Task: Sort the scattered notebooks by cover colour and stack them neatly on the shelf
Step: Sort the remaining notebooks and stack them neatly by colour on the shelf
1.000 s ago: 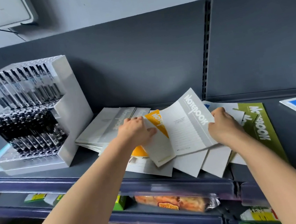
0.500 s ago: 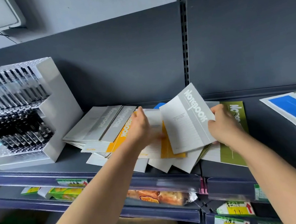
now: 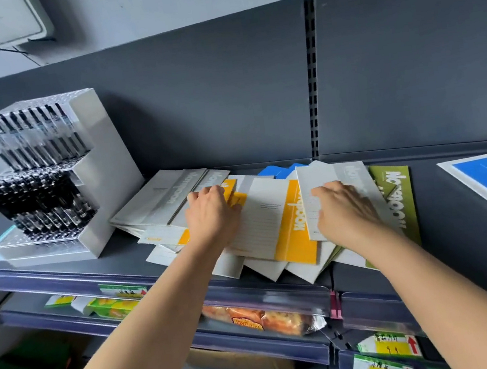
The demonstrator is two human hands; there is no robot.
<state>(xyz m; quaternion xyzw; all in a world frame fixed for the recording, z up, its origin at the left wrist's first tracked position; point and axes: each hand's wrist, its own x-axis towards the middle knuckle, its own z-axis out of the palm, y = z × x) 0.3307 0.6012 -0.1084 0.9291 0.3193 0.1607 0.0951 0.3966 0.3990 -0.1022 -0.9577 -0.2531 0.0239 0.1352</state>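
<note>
Sorting is judged barely begun: a grey stack (image 3: pixel 160 200) is gathered at 9 o'clock, yellow (image 3: pixel 292 224), blue (image 3: pixel 274 170) and green (image 3: pixel 397 195) notebooks are left fanned mid-shelf (image 3: pixel 472 216), pressed flat by the open-fingered left hand (image 3: pixel 212 216) and right hand (image 3: pixel 345 211)

A dark grey back panel (image 3: pixel 209 96) rises behind the grey shelf (image 3: pixel 473 225), split by a slotted upright (image 3: pixel 312 67), and above it runs a pale wall (image 3: pixel 151 7) in soft, even light. A white box (image 3: pixel 10 21), perhaps an electrical fitting, is fixed to the wall at upper left. Lower shelves (image 3: pixel 256 340) carry clear price-tag rails and packaged goods.
</note>
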